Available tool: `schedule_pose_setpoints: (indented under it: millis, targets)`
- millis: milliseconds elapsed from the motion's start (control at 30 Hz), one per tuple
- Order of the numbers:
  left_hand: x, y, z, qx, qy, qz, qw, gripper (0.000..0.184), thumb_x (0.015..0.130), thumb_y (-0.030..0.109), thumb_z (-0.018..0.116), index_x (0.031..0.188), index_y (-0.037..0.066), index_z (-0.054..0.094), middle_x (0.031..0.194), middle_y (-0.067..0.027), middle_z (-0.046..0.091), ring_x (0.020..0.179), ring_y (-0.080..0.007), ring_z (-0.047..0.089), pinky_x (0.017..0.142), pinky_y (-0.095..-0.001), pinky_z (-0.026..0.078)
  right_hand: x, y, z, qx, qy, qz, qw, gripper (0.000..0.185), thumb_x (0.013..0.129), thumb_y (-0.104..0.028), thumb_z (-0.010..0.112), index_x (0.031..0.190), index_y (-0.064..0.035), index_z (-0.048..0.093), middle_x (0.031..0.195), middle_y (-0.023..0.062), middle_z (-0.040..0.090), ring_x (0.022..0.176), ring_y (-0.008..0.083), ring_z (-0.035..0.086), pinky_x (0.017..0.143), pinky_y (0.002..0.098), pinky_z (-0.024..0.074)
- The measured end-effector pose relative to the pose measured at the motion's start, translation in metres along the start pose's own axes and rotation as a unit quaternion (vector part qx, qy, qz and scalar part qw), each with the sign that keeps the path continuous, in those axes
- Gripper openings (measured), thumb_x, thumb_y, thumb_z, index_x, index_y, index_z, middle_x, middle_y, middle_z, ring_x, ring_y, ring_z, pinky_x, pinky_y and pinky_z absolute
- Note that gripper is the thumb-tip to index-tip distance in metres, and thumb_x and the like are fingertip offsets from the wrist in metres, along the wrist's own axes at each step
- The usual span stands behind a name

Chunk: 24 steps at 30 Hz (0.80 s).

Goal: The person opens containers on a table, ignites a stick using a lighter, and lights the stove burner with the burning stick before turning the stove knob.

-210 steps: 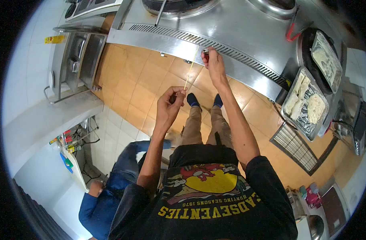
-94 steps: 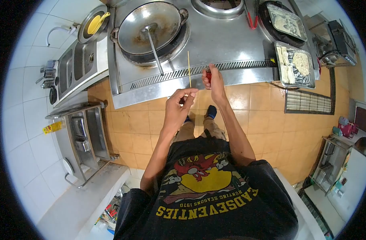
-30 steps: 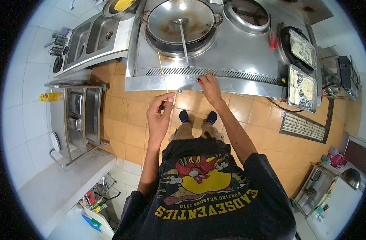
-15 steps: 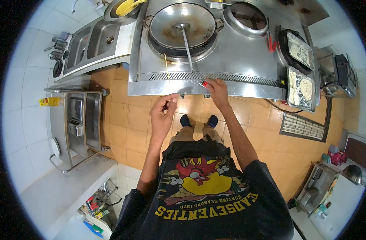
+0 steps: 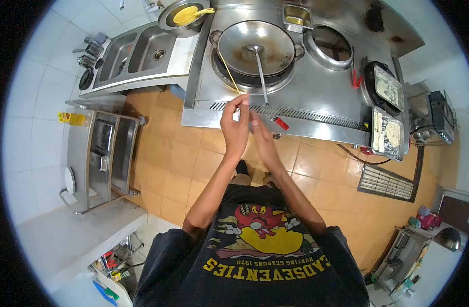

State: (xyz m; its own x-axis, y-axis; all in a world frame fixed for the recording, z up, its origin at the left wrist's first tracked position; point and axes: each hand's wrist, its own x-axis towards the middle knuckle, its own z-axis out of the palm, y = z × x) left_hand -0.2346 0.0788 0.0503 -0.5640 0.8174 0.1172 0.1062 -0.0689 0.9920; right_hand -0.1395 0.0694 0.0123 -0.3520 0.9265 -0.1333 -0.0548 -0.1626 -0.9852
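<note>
My left hand pinches the lower end of a thin yellow stick, which points up and left toward the wok's rim. Close beside it on the right is my right hand, its fingers stretched out and slightly blurred, holding nothing. A red lighter lies on the steel counter's front edge, right of my right hand. Behind my hands, the wok sits on a burner with a long-handled ladle resting in it.
Right of the wok are a ring burner, red-handled tongs and two trays with pale dough. A double sink and a metal bowl with yellow ladle stand left. A steel trolley is at far left.
My right hand has let go of the lighter, opened and moved left beside my left hand. The left hand has moved up and right with the stick. The view has shifted.
</note>
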Motion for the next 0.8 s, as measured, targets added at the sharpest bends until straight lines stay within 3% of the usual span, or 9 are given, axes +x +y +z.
schedule_pose_setpoints:
  millis: [67, 133, 333, 500, 800]
  targets:
    - [0.008, 0.001, 0.008, -0.026, 0.014, 0.01, 1.0, 0.02, 0.093, 0.015, 0.058, 0.107, 0.002, 0.065, 0.1, -0.0059, 0.063, 0.093, -0.0133, 0.056, 0.085, -0.0261, 0.042, -0.004, -0.007, 0.025, 0.128, -0.001, 0.064, 0.99, 0.053, 0.102, -0.041, 0.031, 0.139, -0.0035, 0.039, 0.137, 0.0107, 0.044, 0.128, 0.0182, 0.039, 0.108, 0.0299, 0.0285]
    - [0.017, -0.006, 0.008, -0.019, 0.027, 0.025, 0.999, 0.022, 0.093, 0.018, 0.059, 0.106, 0.001, 0.065, 0.103, -0.0055, 0.066, 0.096, -0.0128, 0.058, 0.089, -0.0262, 0.043, -0.01, -0.009, 0.042, 0.317, 0.021, 0.172, 0.932, 0.053, 0.102, -0.041, 0.029, 0.14, -0.0048, 0.037, 0.139, 0.0091, 0.041, 0.13, 0.0173, 0.036, 0.109, 0.0293, 0.0255]
    - [0.027, -0.023, 0.001, -0.011, 0.048, 0.024, 0.998, 0.018, 0.092, 0.014, 0.058, 0.103, 0.003, 0.067, 0.102, -0.0079, 0.066, 0.097, -0.0184, 0.059, 0.089, -0.0294, 0.043, -0.017, 0.007, 0.032, 0.193, -0.059, 0.134, 0.97, 0.052, 0.102, -0.036, 0.029, 0.138, 0.0012, 0.037, 0.135, 0.0111, 0.045, 0.128, 0.0186, 0.04, 0.11, 0.0299, 0.0256]
    - [0.027, -0.027, 0.003, 0.044, 0.046, 0.036, 0.997, 0.018, 0.092, 0.014, 0.058, 0.103, 0.002, 0.067, 0.102, -0.0083, 0.067, 0.094, -0.0177, 0.06, 0.088, -0.0294, 0.044, -0.036, -0.005, 0.021, 0.069, -0.044, 0.08, 0.993, 0.056, 0.102, -0.036, 0.03, 0.137, 0.0068, 0.036, 0.136, 0.0139, 0.044, 0.127, 0.021, 0.042, 0.11, 0.032, 0.0269]
    - [0.032, -0.025, 0.017, -0.127, 0.065, -0.045, 0.989, 0.021, 0.093, 0.013, 0.058, 0.108, 0.001, 0.065, 0.102, -0.0048, 0.065, 0.094, -0.01, 0.055, 0.087, -0.0246, 0.042, -0.013, -0.011, 0.01, 0.05, -0.113, 0.069, 0.99, 0.062, 0.102, -0.043, 0.028, 0.14, 0.0058, 0.033, 0.142, 0.0169, 0.039, 0.134, 0.023, 0.034, 0.111, 0.0329, 0.0241]
